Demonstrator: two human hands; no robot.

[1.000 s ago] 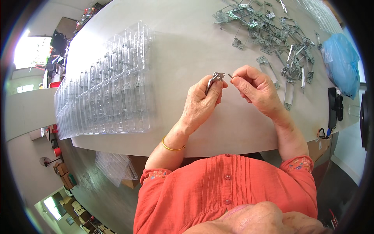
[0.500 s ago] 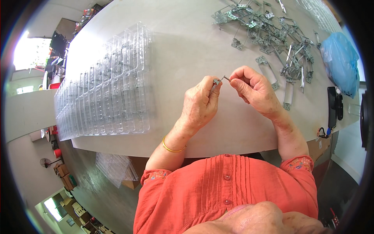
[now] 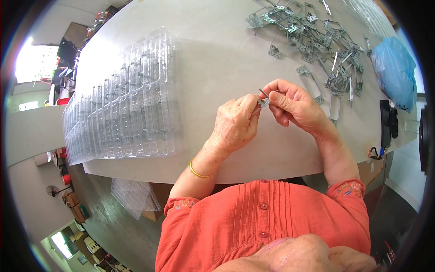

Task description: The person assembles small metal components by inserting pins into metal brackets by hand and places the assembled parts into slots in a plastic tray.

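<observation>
Over the middle of the table, my left hand (image 3: 235,121) is closed around a small grey metal bracket (image 3: 264,103), most of it hidden by the fingers. My right hand (image 3: 297,105) pinches a thin metal pin (image 3: 263,93) between thumb and forefinger, right at the bracket. The two hands nearly touch; whether the pin is inside a hole of the bracket I cannot tell. Just beyond my right hand lie a long rectangular metal bracket (image 3: 311,84) and a tangled pile of similar metal brackets (image 3: 312,38).
A stack of clear plastic trays (image 3: 122,106) holding metal parts covers the left of the table (image 3: 208,59). At the right are a blue plastic bag (image 3: 394,68) and a black object (image 3: 385,122). More clear trays (image 3: 135,196) sit below the table edge.
My hands have come closer together. The bracket has turned in my left fingers, and the pin in my right hand now stands against it, more upright.
</observation>
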